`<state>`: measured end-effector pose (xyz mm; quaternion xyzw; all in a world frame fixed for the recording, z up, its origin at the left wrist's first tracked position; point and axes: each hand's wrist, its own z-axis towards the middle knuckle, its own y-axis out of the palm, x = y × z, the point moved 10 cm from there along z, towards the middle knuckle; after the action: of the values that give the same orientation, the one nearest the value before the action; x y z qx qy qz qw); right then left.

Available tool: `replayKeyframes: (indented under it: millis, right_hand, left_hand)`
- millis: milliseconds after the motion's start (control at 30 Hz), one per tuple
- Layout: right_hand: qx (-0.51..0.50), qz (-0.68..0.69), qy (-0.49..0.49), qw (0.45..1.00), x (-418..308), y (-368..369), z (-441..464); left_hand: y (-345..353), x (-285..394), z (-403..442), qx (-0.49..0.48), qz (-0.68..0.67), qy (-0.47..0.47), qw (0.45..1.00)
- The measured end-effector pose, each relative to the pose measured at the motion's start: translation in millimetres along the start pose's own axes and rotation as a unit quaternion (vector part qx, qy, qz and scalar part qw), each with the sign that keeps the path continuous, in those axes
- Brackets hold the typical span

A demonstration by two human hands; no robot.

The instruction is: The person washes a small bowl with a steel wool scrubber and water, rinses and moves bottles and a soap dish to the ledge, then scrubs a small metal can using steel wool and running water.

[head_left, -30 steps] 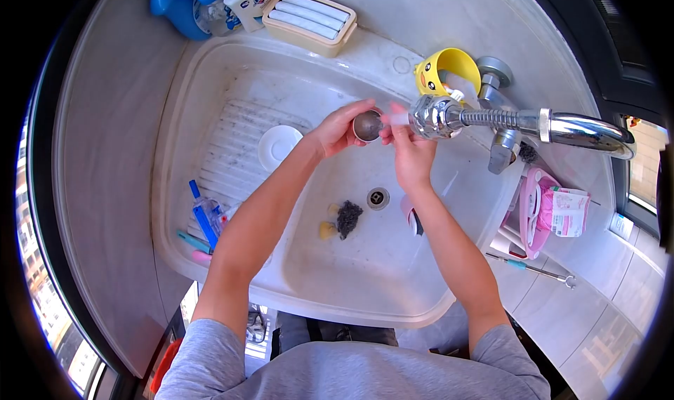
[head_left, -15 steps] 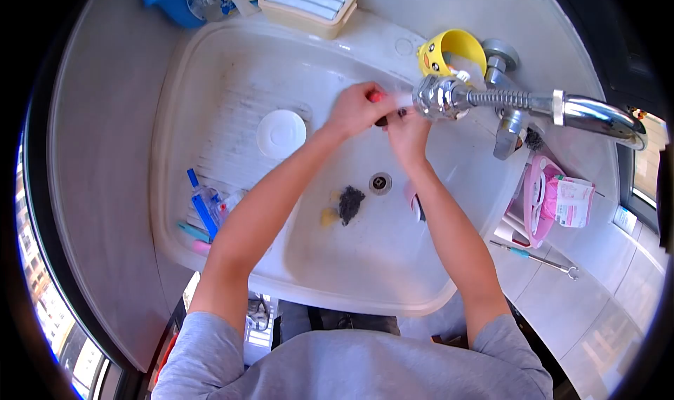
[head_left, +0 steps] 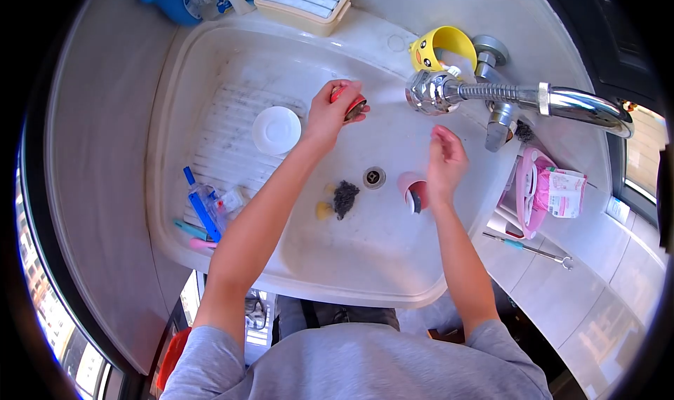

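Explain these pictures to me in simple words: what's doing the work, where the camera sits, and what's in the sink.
There's no machine here, just a person's bare hands. The camera is worn on the head, looking forward and down. The left hand holds a small red item, partly hidden by fingers. The right hand, near the tap, looks empty. In the sink are a white saucer, a dark scrubber and a pink cup.

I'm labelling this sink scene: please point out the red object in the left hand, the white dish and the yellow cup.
Red object [head_left: 338, 92], head view, on its red surface.
White dish [head_left: 276, 130], head view, on its centre.
Yellow cup [head_left: 430, 53], head view, on its outer wall.
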<state>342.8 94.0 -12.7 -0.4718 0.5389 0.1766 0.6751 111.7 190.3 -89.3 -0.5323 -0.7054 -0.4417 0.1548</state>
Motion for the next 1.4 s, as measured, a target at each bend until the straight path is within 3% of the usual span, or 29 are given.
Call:
replayKeyframes:
  millis: [33, 133, 267, 333, 367, 433, 600, 667, 733, 800, 833, 867, 933, 1000, 1067, 1100, 1167, 1233, 1300, 1400]
  right_hand:
    - [0.025, -0.051, -0.05, 0.997, -8, -18, 3]
    - [0.058, -0.131, -0.057, 0.988, -15, -59, 22]
    - [0.017, -0.113, -0.056, 0.992, -5, -67, 50]
    - [0.022, -0.124, -0.102, 0.987, -7, -62, 52]
    - [0.028, -0.123, -0.102, 0.987, -3, -61, 48]
    - [0.053, -0.07, -0.008, 0.996, 14, -66, 40]
    - [0.177, -0.094, -0.039, 0.979, 13, -119, 29]
    - [0.249, -0.271, -0.16, 0.916, -23, -146, 36]
    - [0.224, -0.356, -0.267, 0.867, -37, -154, 62]
    - [0.144, -0.519, -0.381, 0.752, -47, -129, 94]
    - [0.082, -0.507, -0.336, 0.79, -17, -138, 121]
    - [0.016, -0.491, -0.288, 0.822, 16, -142, 140]
    - [0.032, -0.481, -0.325, 0.813, 7, -147, 140]
    - [0.136, -0.307, -0.257, 0.906, -5, -176, 116]
    - [0.183, -0.247, -0.178, 0.935, -18, -183, 64]
    - [0.108, -0.231, -0.203, 0.946, -29, -161, 35]
    - [-0.065, -0.169, -0.267, 0.947, -69, -93, -29]
    - [-0.16, -0.113, -0.28, 0.94, -103, -31, -75]
    - [-0.217, -0.075, -0.284, 0.931, -126, 23, -95]
    - [-0.201, -0.084, -0.313, 0.924, -132, 66, -101]
  left_hand:
    - [1, -3, -7, -0.011, -0.078, -0.041, 0.996]
    - [-1, -2, -30, -0.021, -0.157, -0.078, 0.984]
    - [-19, -1, -57, 0.024, -0.105, -0.061, 0.992]
    - [-30, -10, -66, 0.045, -0.151, -0.081, 0.984]
    - [-33, -12, -72, 0.041, -0.147, -0.081, 0.985]
    - [-39, -30, -82, 0.077, -0.204, -0.107, 0.97]
    - [-39, -59, -101, 0.09, -0.237, -0.173, 0.952]
    - [-37, -66, -110, 0.104, -0.257, -0.208, 0.938]
    - [-24, -74, -119, 0.075, -0.325, -0.269, 0.904]
    - [-14, -67, -119, 0.034, -0.332, -0.255, 0.907]
    - [-4, -63, -119, -0.012, -0.341, -0.246, 0.907]
    - [-5, -60, -122, 0.006, -0.341, -0.238, 0.909]
    - [6, -52, -124, 0.014, -0.338, -0.248, 0.908]
    - [11, -43, -121, 0.015, -0.336, -0.238, 0.911]
    - [19, -42, -120, 0.005, -0.338, -0.234, 0.911]
    - [17, -41, -117, 0.022, -0.333, -0.217, 0.917]
    - [16, -40, -116, 0.04, -0.328, -0.2, 0.922]
    - [15, -31, -113, 0.046, -0.321, -0.141, 0.936]
    - [20, -24, -116, 0.028, -0.306, -0.114, 0.945]
    - [14, -13, -112, 0.02, -0.261, -0.045, 0.964]
